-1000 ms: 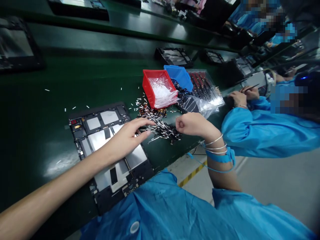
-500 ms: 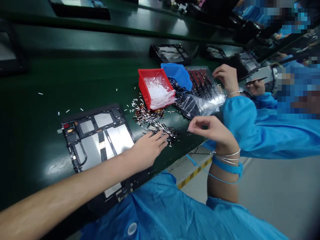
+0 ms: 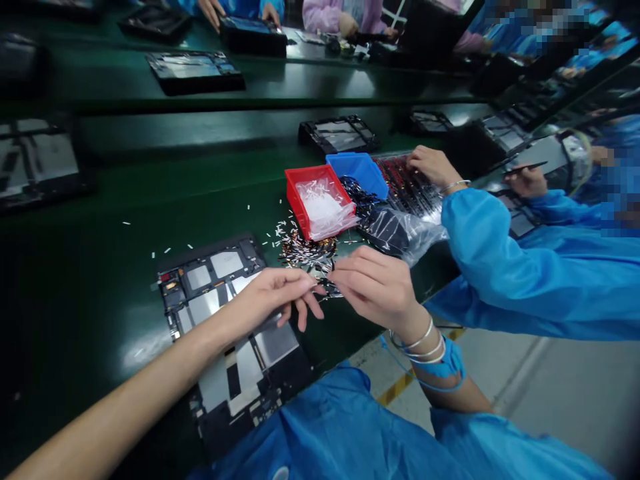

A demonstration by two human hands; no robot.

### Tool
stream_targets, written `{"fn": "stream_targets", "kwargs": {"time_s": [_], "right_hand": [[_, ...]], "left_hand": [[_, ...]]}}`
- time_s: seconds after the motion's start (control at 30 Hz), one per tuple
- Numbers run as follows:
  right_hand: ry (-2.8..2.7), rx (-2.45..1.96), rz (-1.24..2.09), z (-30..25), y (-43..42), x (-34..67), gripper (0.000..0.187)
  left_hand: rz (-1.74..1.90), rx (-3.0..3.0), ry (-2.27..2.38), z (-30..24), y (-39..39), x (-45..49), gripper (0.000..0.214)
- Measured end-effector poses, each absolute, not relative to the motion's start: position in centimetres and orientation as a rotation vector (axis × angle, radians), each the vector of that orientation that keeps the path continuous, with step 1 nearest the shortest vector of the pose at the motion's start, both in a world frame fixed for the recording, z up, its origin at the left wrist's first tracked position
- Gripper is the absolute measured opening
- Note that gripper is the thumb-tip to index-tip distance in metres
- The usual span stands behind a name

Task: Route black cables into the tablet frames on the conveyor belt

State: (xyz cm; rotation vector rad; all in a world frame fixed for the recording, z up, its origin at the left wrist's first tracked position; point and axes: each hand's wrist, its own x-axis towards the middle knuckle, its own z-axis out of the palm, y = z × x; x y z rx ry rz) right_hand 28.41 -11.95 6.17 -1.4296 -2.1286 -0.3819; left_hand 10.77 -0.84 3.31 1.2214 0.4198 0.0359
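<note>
My left hand (image 3: 286, 292) is over the near edge of a pile of small dark strips (image 3: 331, 291), thumb and index finger pinched, the other fingers hanging loosely. Facing it from the right, my right hand (image 3: 376, 285) has its fingertips pinched together just above the same pile. The fingertips of both hands nearly meet; whatever sits between them is too small to make out. Under my left forearm lies an opened tablet (image 3: 273, 347) with silver panels and dark ribbon cables showing. Small amber and white pieces (image 3: 305, 250) are heaped just beyond my hands.
Behind the heap stand a red bin (image 3: 295, 200) with a clear bag of white bits and a blue bin (image 3: 357, 163) of black parts. A plastic bag (image 3: 400, 233) lies alongside. At right, a co-worker's hand (image 3: 434, 165) reaches over a tray of parts (image 3: 400, 180). More tablets (image 3: 345, 133) stand behind.
My left hand has lifted off the strips and closed into a pinch. My right hand has moved left to meet it. The co-worker's hand has come down onto the tray. The view has shifted.
</note>
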Motion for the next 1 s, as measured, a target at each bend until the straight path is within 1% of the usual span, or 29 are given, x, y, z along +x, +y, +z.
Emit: {"fn": "stream_targets", "kwargs": {"time_s": [0.1, 0.23, 0.3, 0.4, 0.63, 0.73, 0.87, 0.93, 1.0], "right_hand": [[-2.117, -1.46, -0.502, 5.9, -10.8, 27.4, 0.022], [-1.932, -1.477, -0.428, 5.5, -10.1, 25.4, 0.016], [-1.89, -1.482, -0.364, 5.2, -9.8, 24.5, 0.012], [-1.899, -1.489, -0.321, 4.9, -9.4, 23.8, 0.011], [-1.952, -1.416, -0.293, 5.6, -8.4, 23.7, 0.016], [-1.966, -1.383, -0.379, 5.7, -7.4, 24.6, 0.017], [-1.78, -1.655, -0.606, 4.8, -4.7, 27.9, 0.017], [-1.732, -1.759, -0.642, 4.3, -3.7, 29.0, 0.02], [-1.773, -1.72, -0.603, 3.9, -3.5, 28.7, 0.017]], "left_hand": [[0.082, 1.18, 0.461, 3.0, -0.7, 10.3, 0.033], [0.243, 1.224, 0.547, 3.0, -0.6, 9.9, 0.026], [0.295, 1.295, 0.536, 3.2, -0.7, 9.7, 0.025], [0.383, 1.424, 0.511, 3.5, -1.1, 9.5, 0.026], [0.46, 1.555, 0.552, 3.9, -1.1, 9.2, 0.028], [0.429, 1.468, 0.57, 3.9, -0.3, 9.2, 0.027], [0.425, 1.245, 0.719, 3.6, 1.4, 9.2, 0.035], [0.469, 1.171, 0.782, 3.4, 2.1, 9.2, 0.036], [0.495, 1.123, 0.808, 3.2, 2.5, 9.2, 0.035]]}}
